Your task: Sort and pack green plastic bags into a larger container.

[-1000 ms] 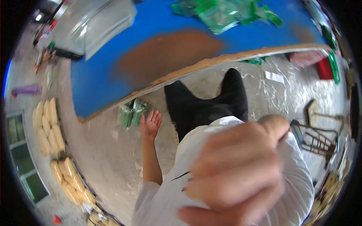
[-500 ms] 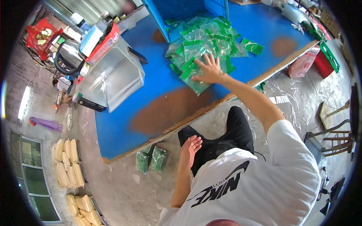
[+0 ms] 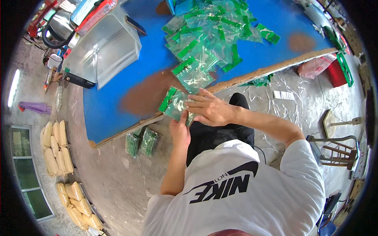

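In front of me, over the table's near edge, I hold a clear plastic packet with a green header strip (image 3: 173,104). My left hand (image 3: 180,131) closes on its lower part, with the thumb up along the near side. Over the packet's right end lies my right hand (image 3: 214,109), its fingers pressed together against the plastic. Part of the packet is hidden by these fingers. Just beyond, a loose heap of similar green-topped packets (image 3: 214,37) spreads over the blue table (image 3: 106,106). One packet (image 3: 193,74) lies at the heap's near end.
On the table's left stand a clear plastic bin (image 3: 114,59) and a steel kettle (image 3: 59,27). Two bundles of green packets (image 3: 148,141) sit on the floor below the edge. Stacked tan sacks (image 3: 57,149) are at far left; a chair (image 3: 334,151) stands at right.
My right hand has come back from the heap toward me and met my left hand, which has risen. A packet is now between them. The view has shifted, and the heap reaches nearer the edge.
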Motion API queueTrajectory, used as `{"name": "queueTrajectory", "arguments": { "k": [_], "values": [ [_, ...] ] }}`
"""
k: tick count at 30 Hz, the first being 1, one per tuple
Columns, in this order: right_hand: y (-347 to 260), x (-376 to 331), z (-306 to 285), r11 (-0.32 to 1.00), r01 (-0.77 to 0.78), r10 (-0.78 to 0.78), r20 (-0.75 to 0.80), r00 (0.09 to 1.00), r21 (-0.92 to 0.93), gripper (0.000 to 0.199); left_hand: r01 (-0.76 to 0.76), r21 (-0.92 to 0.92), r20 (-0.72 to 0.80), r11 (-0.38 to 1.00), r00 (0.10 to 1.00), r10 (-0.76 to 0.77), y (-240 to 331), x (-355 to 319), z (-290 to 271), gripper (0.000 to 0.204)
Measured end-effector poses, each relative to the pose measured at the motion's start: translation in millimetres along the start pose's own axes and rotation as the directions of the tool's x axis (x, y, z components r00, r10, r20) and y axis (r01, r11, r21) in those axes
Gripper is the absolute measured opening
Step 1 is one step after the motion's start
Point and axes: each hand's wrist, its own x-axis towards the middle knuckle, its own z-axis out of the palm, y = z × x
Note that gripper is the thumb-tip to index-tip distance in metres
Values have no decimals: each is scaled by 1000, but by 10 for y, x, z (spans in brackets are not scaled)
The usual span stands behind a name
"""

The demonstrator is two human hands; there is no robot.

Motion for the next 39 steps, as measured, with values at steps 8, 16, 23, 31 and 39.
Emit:
{"name": "queueTrajectory", "arguments": {
  "k": [8, 16, 23, 31, 39],
  "values": [
    [205, 5, -36, 992, 56, -66, -84, 994, -112, 52, 41, -80, 7, 996, 999, -41, 54, -57, -222, 39],
    [548, 196, -124, 908, -281, 200, -268, 943, -310, 50, 44, -158, -66, 986, 996, -55, 112, -32, -254, 43],
    [353, 417, -183, 965, -124, 148, -90, 985, 230, 34, 73, -63, -78, 995, 994, -77, 42, 2, -207, 36],
    [384, 217, 113, 974, 88, -97, -34, 995, -206, 51, 97, -95, -19, 991, 995, -99, 181, -130, -377, 37],
    [381, 364, -7, 971, -229, 206, -247, 947, -66, 43, 64, -37, -51, 997, 997, -66, 174, -27, -472, 44]
  ]
}}
